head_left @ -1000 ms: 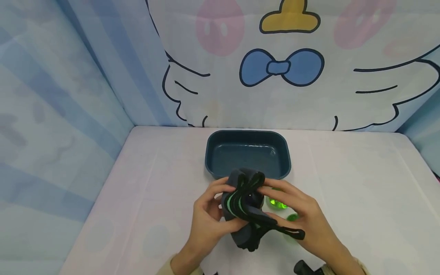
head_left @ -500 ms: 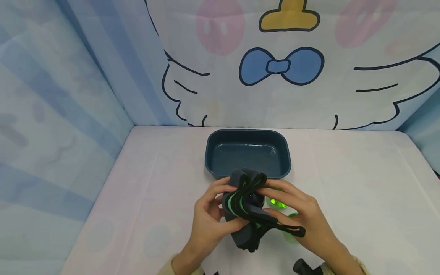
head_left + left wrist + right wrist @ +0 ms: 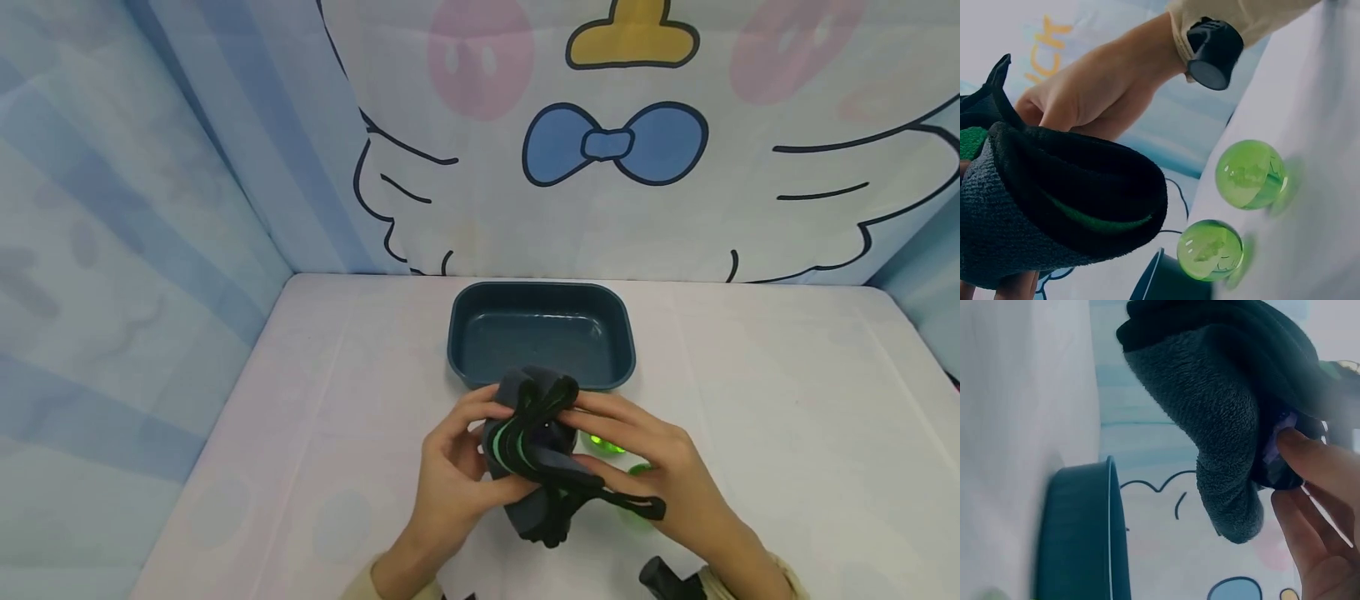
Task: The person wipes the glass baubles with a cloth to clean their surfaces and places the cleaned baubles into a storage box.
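A folded dark grey and black cloth [image 3: 528,512] with green stripes is held between both hands, in front of the bin in the head view. My left hand [image 3: 453,487] grips the cloth from the left, thumb in front and fingers behind. From the other side, my right hand [image 3: 660,450] pinches a dark, shiny round ball [image 3: 1279,464] with a purple sheen, which the cloth partly wraps. The right fingertips lie against the ball in the right wrist view. Two clear green balls [image 3: 1250,174] rest on the table below; in the head view the right hand partly hides them.
A dark teal rectangular bin [image 3: 540,337] stands just beyond the hands on the white-covered table [image 3: 360,500]. A printed curtain [image 3: 480,208] hangs behind it. A black camera [image 3: 667,579] sits at the right wrist.
Almost nothing differs. Both hands keep their hold on the cloth and ball, with only tiny shifts; the green balls and bin stay put.
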A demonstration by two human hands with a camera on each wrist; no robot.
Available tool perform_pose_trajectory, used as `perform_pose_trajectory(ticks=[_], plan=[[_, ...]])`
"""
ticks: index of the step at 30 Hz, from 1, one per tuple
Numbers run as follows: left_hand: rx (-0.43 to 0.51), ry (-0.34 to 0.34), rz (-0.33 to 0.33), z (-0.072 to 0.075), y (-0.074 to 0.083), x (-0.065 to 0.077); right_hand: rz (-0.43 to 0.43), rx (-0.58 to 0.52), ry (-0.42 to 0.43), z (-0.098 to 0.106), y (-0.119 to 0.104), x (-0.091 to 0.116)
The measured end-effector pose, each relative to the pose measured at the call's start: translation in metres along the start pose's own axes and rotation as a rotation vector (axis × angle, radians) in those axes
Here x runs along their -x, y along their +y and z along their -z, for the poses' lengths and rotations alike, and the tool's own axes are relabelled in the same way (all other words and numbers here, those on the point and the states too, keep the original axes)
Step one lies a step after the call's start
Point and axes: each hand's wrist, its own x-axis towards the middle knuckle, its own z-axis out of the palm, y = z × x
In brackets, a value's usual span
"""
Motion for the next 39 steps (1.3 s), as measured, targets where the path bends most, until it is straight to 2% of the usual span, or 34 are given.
perform_pose_trajectory(ticks=[10, 18, 21, 25, 28, 30, 32, 39], plan=[[-0.056, -0.018, -0.017, -0.001, 0.001, 0.001, -0.009, -0.040, 0.056, -0.004, 0.002, 0.002], [-0.089, -0.019, -0.077, 0.001, 0.001, 0.001, -0.152, -0.057, 0.097, -0.010, -0.004, 0.002], [-0.096, 0.003, -0.073, 0.001, 0.001, 0.000, -0.103, -0.038, 0.098, -0.009, -0.003, 0.002], [-0.089, 0.010, -0.051, 0.000, 0.000, 0.000, 0.033, -0.039, 0.072, -0.007, 0.000, 0.001], [-0.084, -0.005, -0.056, 0.000, 0.000, 0.001, 0.087, -0.058, 0.060, -0.008, 0.002, -0.001], [-0.085, -0.014, -0.066, 0.000, 0.000, 0.002, 0.087, -0.051, 0.069, -0.009, 0.002, -0.001], [-0.088, -0.019, -0.079, 0.000, -0.001, 0.002, 0.060, -0.032, 0.083, -0.010, 0.001, 0.000], [-0.069, -0.047, -0.148, 0.000, -0.004, 0.002, -0.157, 0.036, 0.109, -0.014, -0.005, 0.001]])
